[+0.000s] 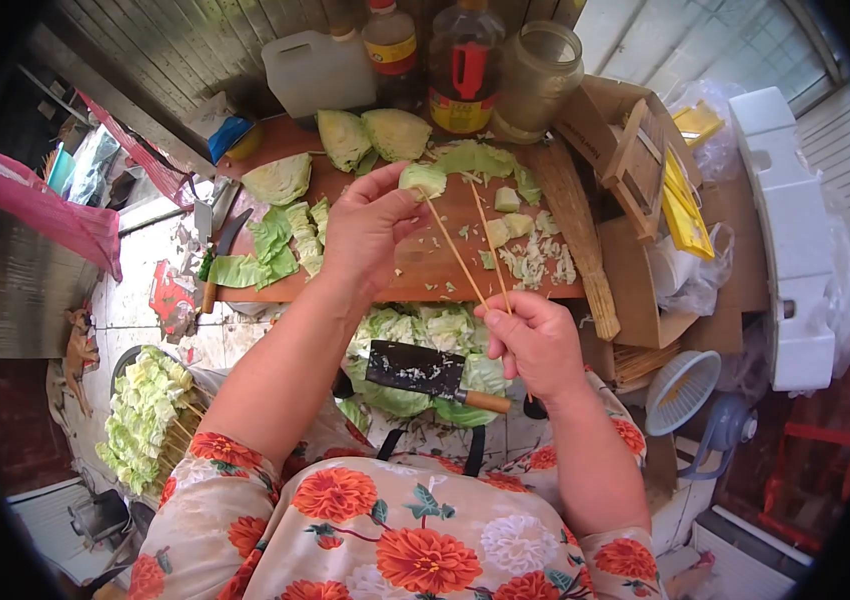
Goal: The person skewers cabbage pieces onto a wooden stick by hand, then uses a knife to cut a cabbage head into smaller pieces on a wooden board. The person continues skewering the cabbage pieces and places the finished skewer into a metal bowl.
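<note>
My left hand [370,225] is closed on a folded piece of cabbage [423,180] above the wooden board. Two thin wooden skewers [457,256] are pinched in my right hand [535,340]. The tip of one meets the cabbage piece at my left fingers; the other skewer points up beside it, with nothing on it. Below my hands, a cleaver [415,370] with a wooden handle lies on a heap of cut cabbage [405,328].
Cabbage wedges [345,140] and shreds lie on the board [345,285]. A knife [235,232] rests at its left edge. Bottles [465,70] and a glass jar [539,80] stand behind. Skewered cabbage [145,410] is at lower left, a cardboard box [635,290] at right.
</note>
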The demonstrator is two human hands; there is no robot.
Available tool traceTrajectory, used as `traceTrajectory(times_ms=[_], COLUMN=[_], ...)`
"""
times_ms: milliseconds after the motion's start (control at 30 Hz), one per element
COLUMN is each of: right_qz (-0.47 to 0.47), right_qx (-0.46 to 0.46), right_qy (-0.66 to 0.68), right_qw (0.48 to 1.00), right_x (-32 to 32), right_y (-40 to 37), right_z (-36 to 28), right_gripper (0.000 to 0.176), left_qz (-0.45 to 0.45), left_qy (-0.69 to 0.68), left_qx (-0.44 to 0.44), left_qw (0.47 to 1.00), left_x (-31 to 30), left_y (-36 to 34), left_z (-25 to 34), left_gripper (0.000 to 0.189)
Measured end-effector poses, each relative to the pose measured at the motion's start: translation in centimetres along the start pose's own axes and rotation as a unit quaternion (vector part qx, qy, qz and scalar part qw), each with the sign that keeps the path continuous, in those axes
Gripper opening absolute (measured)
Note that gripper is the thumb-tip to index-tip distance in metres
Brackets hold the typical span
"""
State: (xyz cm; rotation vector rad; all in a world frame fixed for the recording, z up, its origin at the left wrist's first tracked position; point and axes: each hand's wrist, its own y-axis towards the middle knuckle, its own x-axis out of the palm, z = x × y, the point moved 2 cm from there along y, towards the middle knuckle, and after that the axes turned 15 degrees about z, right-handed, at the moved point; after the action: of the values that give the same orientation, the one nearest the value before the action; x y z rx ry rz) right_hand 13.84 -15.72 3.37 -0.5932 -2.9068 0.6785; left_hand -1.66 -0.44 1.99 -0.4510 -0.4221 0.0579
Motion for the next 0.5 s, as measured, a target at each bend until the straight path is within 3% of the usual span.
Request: traceTrajectory(times_ms=[133,267,500], right_qz=[-0.012,-0.016,0.003], right_qx=[0.037,0.04,0.008], right_qy=[0.01,0.026,0.041], right_qw=[0.999,0.999,0.999], right_x=[-0.32,-0.24,0.06], right_y=[0.05,0.09,-0.22], right_z=[-0.27,-0.16,0.2], right_gripper=[0.018,0.019,0.017], left_qz=[-0.003,-0.001,-0.032], left_qy=[0.047,0.039,0.115], left_qx=[0.081,0.05,0.127], left_qw=[0.996,0.998,0.985], left_x=[0.11,-0.05,0.45], left_y=[-0.11,0.04,-0.37], left_z=[0.47,0.35,0.19], left_gripper=[0.039,0.038,0.036])
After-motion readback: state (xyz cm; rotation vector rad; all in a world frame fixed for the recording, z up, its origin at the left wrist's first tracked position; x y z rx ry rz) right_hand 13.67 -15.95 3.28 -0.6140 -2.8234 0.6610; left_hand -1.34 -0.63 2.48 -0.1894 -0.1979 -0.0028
